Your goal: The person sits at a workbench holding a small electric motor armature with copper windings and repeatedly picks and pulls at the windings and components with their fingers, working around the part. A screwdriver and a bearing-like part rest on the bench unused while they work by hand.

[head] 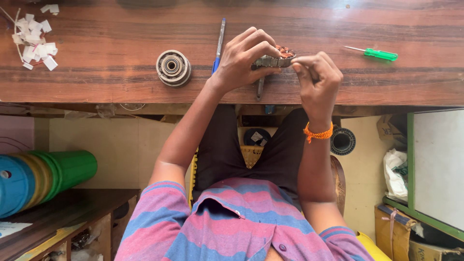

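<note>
Left hand: I see my left hand curled shut around the motor stator, fingers over its top and thumb beneath, holding it just above the tabletop.
Right hand: my right hand is pinched closed, fingertips touching the stator's rim at its 3 o'clock side; whether they nip a wire I cannot tell.
Stator: a grey metal ring with copper windings showing on top, between both hands, near the tabletop's near edge.
Risk: I judge the thin copper windings could nick or snap if the pinch pulls hard, and the stator could tip from a one-handed hold.
Around: a round bearing part at 9 o'clock of the left hand, a blue pen at 11 o'clock, a green screwdriver at 2 o'clock of the right hand, white paper scraps far off at 9 o'clock.
</note>
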